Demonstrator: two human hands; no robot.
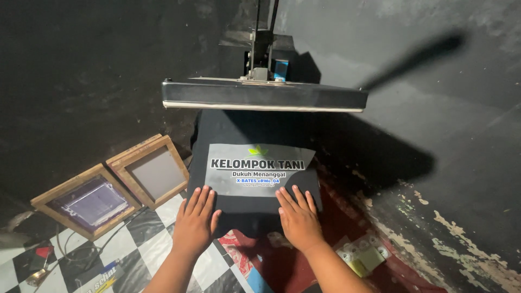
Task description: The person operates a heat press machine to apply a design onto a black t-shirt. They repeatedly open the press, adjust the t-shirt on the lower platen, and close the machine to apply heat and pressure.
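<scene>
Two hands [247,220] — one shirt [252,203], two frames [111,187]

1. Dim overall; the walls in the upper left and right of the frame sink into near black.
2. Light falls from the front left, throwing a long handle shadow at upper right.
3. The raised press plate [264,96] shades the dark shirt [255,203] below.
4. Focus is sharp at centre; corners bend slightly.

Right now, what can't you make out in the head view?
- Lower platen: hidden under black shirt.
- Raised heat press plate underside: edge-on.
- Press handle: only its blurred shadow on wall.
- Items lower left on checkered floor: dark, too small.
- Left hand, right hand palms: face down on shirt.
</scene>
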